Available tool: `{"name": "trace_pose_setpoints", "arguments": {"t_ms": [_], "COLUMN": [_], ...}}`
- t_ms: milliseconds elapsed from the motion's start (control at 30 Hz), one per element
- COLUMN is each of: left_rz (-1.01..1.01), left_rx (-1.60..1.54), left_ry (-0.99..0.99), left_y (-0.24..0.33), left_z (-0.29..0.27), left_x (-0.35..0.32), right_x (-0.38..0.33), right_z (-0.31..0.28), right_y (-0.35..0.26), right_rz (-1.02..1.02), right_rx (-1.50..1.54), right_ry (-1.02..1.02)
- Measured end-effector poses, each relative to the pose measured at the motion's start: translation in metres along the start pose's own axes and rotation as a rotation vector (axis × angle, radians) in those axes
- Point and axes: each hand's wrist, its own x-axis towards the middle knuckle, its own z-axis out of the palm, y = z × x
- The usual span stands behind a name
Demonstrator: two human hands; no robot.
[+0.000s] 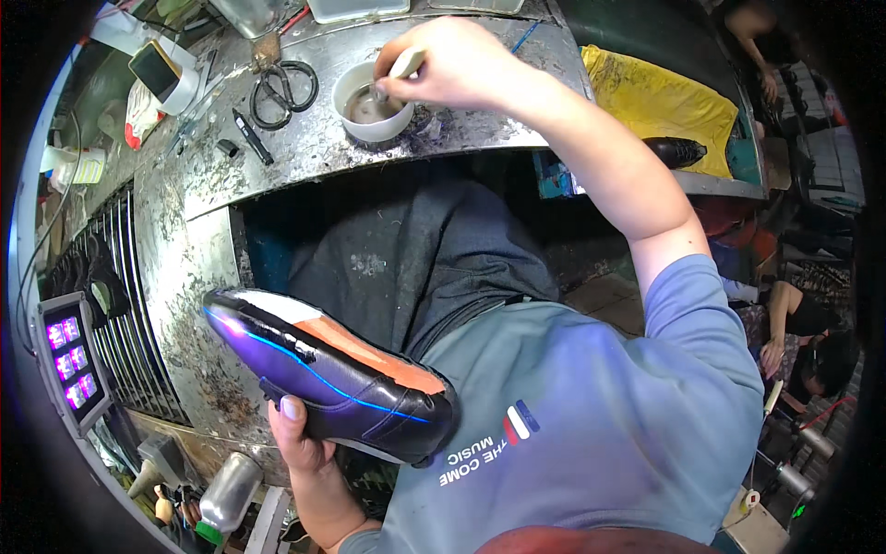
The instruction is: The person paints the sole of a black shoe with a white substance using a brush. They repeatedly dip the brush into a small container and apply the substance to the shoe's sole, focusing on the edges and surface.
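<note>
My left hand is closed round the side of a black leather shoe upper, its thumb toward me. The shoe's underside faces up, part white and part orange-tan, with a black edge. A purple-blue glow and a bright blue line lie along its side. Above the metal bench, my right hand is closed on a pale-handled brush. The brush's lower end dips into a white bowl holding a greyish liquid. The bristles are mostly hidden by my fingers and the bowl.
Black-handled scissors and a black marker with its cap off lie left of the bowl. A yellow cloth with a dark shoe lies at right. A lit lamp panel stands at left. Other people work at far right.
</note>
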Motion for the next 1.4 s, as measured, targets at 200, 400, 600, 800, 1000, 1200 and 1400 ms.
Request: {"name": "trace_pose_setpoints", "arguments": {"t_ms": [200,400,600,800,1000,1200,1400], "left_rz": [-0.026,0.026,0.046,0.071,0.025,-0.001,0.055], "left_rx": [-0.050,0.011,0.081,0.252,0.369,0.413,0.443], "left_ry": [0.001,0.022,0.134,0.022,-0.057,-0.019,0.191], "left_y": [0.002,0.008,0.016,0.027,0.035,0.038,0.034], "left_z": [0.009,0.019,0.039,0.044,0.052,0.053,0.051], "left_x": [0.002,0.004,0.005,0.003,0.010,0.008,0.002], "right_x": [0.002,-0.008,-0.015,-0.029,-0.036,-0.039,-0.046], "right_z": [0.022,-0.001,-0.002,-0.021,-0.014,-0.020,-0.024], "right_y": [0.004,-0.008,-0.009,-0.078,-0.116,-0.123,-0.123], "right_rz": [-0.076,-0.244,-0.226,-0.477,-0.592,-0.599,-0.632], "right_rx": [-0.056,0.100,0.337,0.836,0.939,0.841,0.858], "right_ry": [0.099,0.342,0.231,0.142,0.135,0.085,-0.038]}}
